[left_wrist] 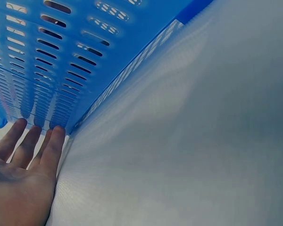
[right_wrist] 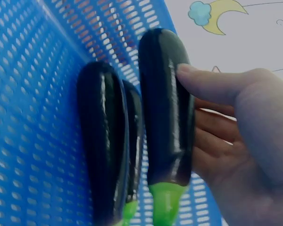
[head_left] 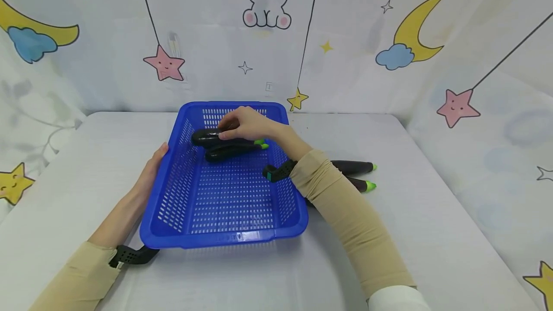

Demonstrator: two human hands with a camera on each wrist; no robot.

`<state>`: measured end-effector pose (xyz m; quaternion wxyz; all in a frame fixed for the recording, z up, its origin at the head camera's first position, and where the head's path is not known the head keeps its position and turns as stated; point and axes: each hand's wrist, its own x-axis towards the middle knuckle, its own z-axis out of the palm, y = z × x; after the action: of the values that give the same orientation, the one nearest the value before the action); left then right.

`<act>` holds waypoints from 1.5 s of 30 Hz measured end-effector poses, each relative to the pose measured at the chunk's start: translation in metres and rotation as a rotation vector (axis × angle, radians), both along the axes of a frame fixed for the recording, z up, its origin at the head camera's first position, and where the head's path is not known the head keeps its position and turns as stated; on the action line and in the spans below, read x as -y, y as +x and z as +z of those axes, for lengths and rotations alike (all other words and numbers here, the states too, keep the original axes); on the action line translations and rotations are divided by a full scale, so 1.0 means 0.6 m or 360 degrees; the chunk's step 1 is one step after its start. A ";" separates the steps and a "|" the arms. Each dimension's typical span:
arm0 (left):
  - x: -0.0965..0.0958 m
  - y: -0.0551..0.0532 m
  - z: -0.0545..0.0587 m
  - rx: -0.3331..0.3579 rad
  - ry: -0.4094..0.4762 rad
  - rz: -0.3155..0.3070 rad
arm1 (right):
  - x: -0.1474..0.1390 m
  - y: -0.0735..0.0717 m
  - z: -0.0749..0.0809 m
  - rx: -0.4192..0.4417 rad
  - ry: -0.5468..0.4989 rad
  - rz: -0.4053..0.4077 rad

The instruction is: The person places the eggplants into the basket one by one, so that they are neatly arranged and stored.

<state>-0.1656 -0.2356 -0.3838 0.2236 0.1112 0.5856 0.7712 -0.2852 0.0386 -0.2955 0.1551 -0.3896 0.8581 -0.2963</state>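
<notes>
My right hand [head_left: 248, 124] grips a dark eggplant [right_wrist: 162, 94] with a green stem end, inside the far part of a blue perforated plastic basket [head_left: 231, 239]. In the right wrist view the thumb lies along the eggplant's side, with the other fingers behind it. Two more eggplants, the nearer one [right_wrist: 101, 117] and a partly hidden one [right_wrist: 133, 155], lie beside it against the basket's mesh. My left hand [left_wrist: 28, 179] is at the basket's left side, its fingers extended and their tips touching the blue plastic from outside.
Right of the basket, more eggplants lie on the white-covered table [head_left: 414, 234]: an upper one [head_left: 356, 166] and a lower one [head_left: 360, 185], partly hidden by my right forearm. A cartoon-printed white curtain [head_left: 216, 37] stands behind the table.
</notes>
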 end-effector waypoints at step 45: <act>0.003 -0.005 -0.007 0.0006 -0.0014 -0.0001 | -0.024 0.008 -0.035 0.0283 -0.0081 0.0089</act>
<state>-0.1687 -0.2374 -0.3882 0.2254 0.1089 0.5884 0.7688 -0.2807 0.0532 -0.3167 0.2289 -0.3894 0.8219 -0.3470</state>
